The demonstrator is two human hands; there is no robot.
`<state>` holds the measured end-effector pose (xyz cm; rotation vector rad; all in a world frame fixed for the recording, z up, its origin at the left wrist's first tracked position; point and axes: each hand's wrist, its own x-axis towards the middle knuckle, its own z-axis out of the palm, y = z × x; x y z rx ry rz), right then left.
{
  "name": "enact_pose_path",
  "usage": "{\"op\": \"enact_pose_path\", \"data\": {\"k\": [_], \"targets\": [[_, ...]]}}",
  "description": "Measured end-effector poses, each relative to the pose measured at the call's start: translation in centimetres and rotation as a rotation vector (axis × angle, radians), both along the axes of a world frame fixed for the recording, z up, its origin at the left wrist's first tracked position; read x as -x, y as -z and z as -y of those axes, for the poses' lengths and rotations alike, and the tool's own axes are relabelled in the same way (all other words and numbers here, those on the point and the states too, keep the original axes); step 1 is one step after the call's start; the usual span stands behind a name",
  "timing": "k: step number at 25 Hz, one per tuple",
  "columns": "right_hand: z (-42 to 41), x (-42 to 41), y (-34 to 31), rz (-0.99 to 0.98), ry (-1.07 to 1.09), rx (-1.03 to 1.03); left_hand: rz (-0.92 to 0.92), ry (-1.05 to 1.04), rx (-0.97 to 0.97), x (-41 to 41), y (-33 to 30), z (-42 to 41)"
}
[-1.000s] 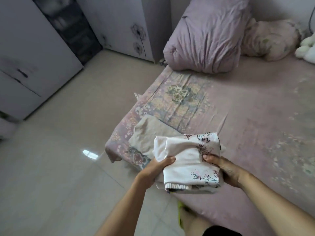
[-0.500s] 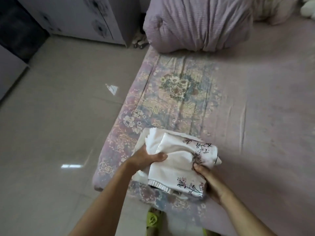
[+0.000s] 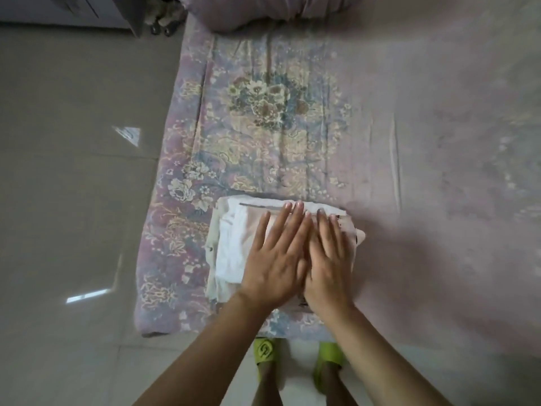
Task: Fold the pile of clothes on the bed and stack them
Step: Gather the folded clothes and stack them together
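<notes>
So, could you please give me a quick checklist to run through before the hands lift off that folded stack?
1. Left hand flat on the folded white garment: ok.
2. Right hand flat beside it, fingers straight: ok.
3. Stack fully on the bed, not overhanging: ok, though near the corner.
4. Beige garment underneath aligned: not ok, it pokes out on the left.
5. Garment's right corner tucked in: not ok.
6. More clothes left to fold: cannot tell.

Far along the bed's edge, a mauve pillow [image 3: 263, 8]. Left, pale tiled floor [image 3: 73, 186] with bright reflections. Near, green slippers [image 3: 265, 351] on the feet; far left, a white cabinet [image 3: 87, 8].
</notes>
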<state>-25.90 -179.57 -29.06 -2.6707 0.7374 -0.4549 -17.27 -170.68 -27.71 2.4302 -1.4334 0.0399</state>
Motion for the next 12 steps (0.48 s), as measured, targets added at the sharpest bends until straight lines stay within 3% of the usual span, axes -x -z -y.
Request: {"op": "enact_pose_path", "data": {"k": [4,9,12], "targets": [[-0.8,-1.5,5.9,-0.236,0.005,0.026,-0.003,-0.025,-0.123,-2.0,7.0,-1.6],[-1.3,-2.4,9.0,-0.221,0.084,0.052,0.04,-0.053,-0.026,-2.9,10.1,-1.7],[-1.0,-2.6,8.7,-0.272,0.075,0.041,0.029,-0.078,-0.118,-2.8,9.5,-1.2]]}}
